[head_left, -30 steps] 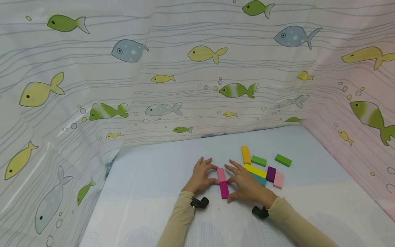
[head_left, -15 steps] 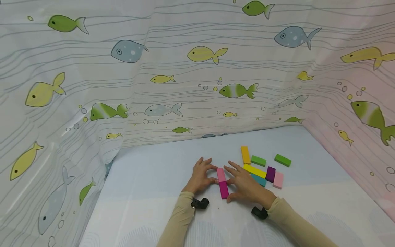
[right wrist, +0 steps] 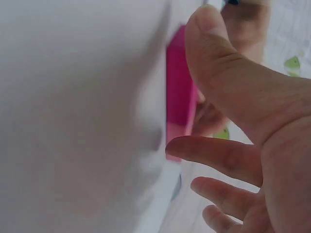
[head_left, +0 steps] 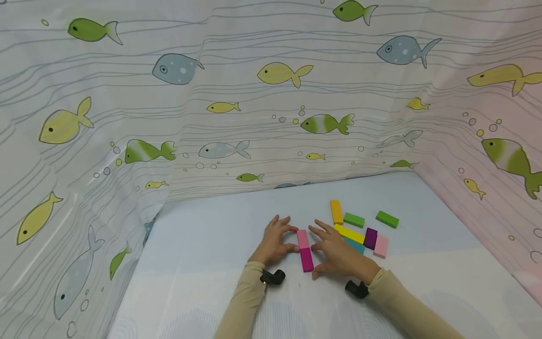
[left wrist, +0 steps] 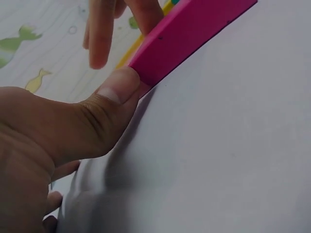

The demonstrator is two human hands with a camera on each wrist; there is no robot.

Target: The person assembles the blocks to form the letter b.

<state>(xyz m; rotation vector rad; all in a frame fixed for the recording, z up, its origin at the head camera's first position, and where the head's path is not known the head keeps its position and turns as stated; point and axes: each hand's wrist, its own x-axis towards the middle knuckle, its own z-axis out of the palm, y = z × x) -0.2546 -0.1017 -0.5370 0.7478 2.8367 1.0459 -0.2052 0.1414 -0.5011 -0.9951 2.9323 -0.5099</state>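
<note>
In the head view, a light pink block (head_left: 303,238) and a magenta block (head_left: 306,260) lie end to end on the table, forming one straight bar. My left hand (head_left: 274,242) is at the bar's left side. Its thumb touches the bar near the join, as the left wrist view shows beside the magenta block (left wrist: 187,41), and its index fingertip is by the light pink block's far corner. On the right side, my right hand (head_left: 338,252) has its fingers spread beside the bar, holding nothing. In the right wrist view its thumb (right wrist: 209,36) overlaps the magenta block.
Right of my hands lie a yellow block (head_left: 349,234), a teal block (head_left: 354,245), a purple block (head_left: 370,238), a pale pink block (head_left: 380,246), an orange block (head_left: 336,212) and two green blocks (head_left: 354,220). A fish-print curtain (head_left: 237,127) surrounds the table.
The right fingers have drawn very slightly away from the bar. The left hand and the blocks look nearly unchanged.
</note>
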